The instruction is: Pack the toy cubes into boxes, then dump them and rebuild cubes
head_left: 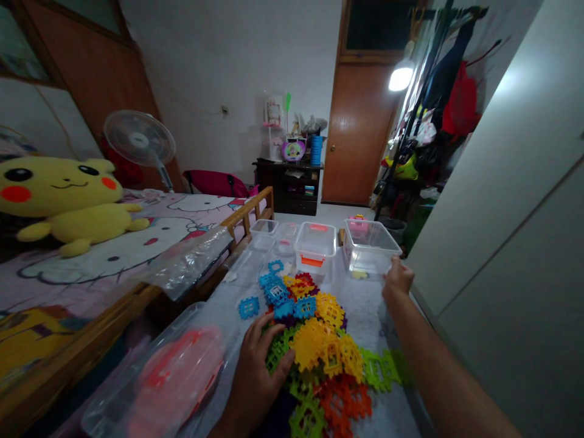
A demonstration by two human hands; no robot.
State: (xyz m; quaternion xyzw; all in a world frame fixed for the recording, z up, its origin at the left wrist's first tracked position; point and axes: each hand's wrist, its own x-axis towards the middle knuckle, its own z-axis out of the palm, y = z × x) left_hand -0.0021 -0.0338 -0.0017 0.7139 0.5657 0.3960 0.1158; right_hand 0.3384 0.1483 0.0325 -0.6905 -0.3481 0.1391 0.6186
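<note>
While the left hand lies flat with fingers spread wide on the near-left edge of the tile pile, the right hand reaches forward to the near right corner of the clear bin and touches its rim. I cannot tell whether the fingers grip the rim or only rest against it. The pile sits in the middle of the grey table, a jumble of yellow, green, orange and purple toothed plastic squares. Blue tiles cluster at its far side and one blue tile lies apart to the left. A small yellow piece lies in the bin. Just left of the bin stands a lidded box with orange clasps, and further left are two small tubs. A clear lid with pink parts lies near the left hand. The bed on the left wears a Hello Kitty print, with a Pikachu plush on it and a fan behind. Labels on the far shelf are too small to read.
</note>
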